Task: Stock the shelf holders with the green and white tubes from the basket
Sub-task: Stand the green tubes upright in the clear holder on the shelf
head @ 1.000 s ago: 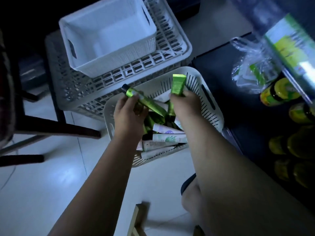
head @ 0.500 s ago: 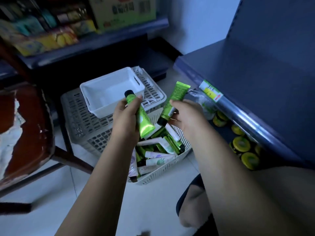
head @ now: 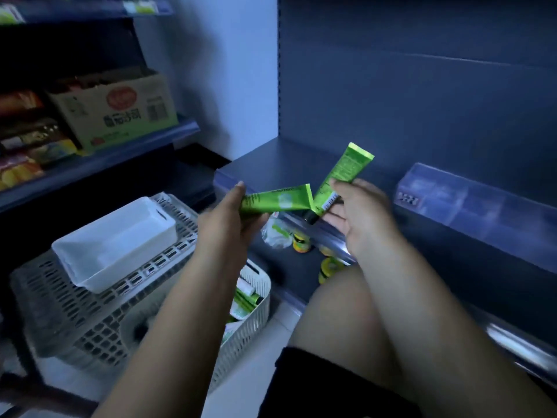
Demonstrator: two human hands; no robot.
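My left hand (head: 229, 224) grips a green tube (head: 278, 200) that lies nearly level, its flat end pointing right. My right hand (head: 358, 218) holds a second green tube (head: 340, 176) tilted up to the right, its dark cap at the bottom near my palm. Both tubes hover in front of the dark blue shelf (head: 286, 164). A clear plastic shelf holder (head: 452, 194) sits on that shelf to the right of my hands. Low down, the white basket (head: 259, 285) with several green and white tubes is partly hidden behind my left forearm.
A small white bin (head: 120, 242) rests on a grey slatted crate (head: 90, 312) at the left. Yellow-lidded jars (head: 301, 244) and a plastic bag stand on the lower shelf under my hands. Another shelf at far left holds a cardboard box (head: 120, 110) and snack packs. My knee (head: 340, 312) is at bottom centre.
Both hands rose from the basket with a green tube each and moved right toward the blue shelf. The view swung up, so the basket dropped low in view.
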